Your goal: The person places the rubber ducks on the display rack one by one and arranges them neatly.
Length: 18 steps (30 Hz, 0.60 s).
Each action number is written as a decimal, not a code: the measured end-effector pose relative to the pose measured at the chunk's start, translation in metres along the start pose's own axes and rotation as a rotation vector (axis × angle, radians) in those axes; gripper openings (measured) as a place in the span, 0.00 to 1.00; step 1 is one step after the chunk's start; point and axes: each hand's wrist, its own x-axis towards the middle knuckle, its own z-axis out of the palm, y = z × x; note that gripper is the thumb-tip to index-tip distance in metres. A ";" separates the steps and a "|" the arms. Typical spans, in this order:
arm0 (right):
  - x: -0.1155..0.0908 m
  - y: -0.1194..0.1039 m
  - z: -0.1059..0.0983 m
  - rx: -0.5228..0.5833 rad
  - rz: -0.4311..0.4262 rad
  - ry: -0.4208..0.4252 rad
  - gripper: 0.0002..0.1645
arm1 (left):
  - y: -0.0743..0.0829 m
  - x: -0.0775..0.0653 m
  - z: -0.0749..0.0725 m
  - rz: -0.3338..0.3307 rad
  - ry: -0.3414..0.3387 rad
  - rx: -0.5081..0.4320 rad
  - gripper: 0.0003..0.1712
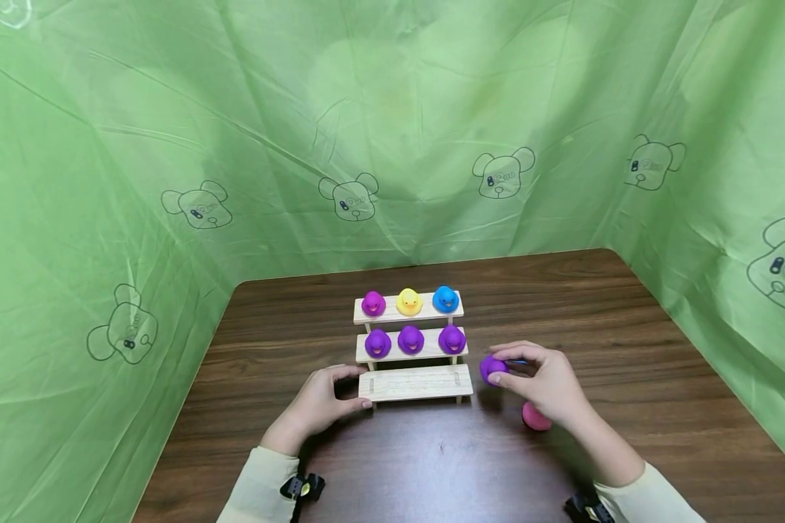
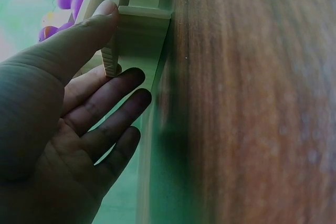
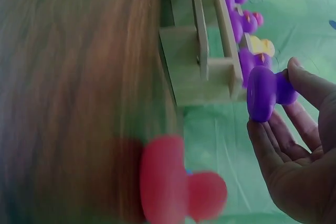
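Observation:
A three-step wooden stand (image 1: 415, 383) is on the table. My left hand (image 1: 323, 399) grips the left end of its lowest step; in the left wrist view the thumb (image 2: 105, 11) lies on that step's edge. My right hand (image 1: 549, 385) pinches a purple rubber duck (image 3: 262, 93) between thumb and fingertips, just right of the stand and above the table. On the top step sit a magenta duck (image 1: 373, 304), a yellow duck (image 1: 408, 302) and a blue duck (image 1: 445, 299). Three purple ducks (image 1: 411, 340) line the middle step. The lowest step is bare.
A pink-red duck (image 1: 536, 417) lies on the brown wooden table (image 1: 405, 465) below my right hand, partly covered by it. Something blue (image 1: 518, 361) shows behind that hand, mostly hidden. Green printed sheeting (image 1: 419, 131) surrounds the table's back and sides.

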 end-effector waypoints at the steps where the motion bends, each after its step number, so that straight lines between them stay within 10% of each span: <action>1: 0.001 0.001 0.004 0.001 -0.003 -0.005 0.17 | 0.000 0.000 0.000 -0.003 0.000 0.000 0.31; 18: 0.009 0.008 0.044 0.021 0.016 -0.023 0.16 | 0.000 0.000 0.000 -0.012 0.001 -0.002 0.31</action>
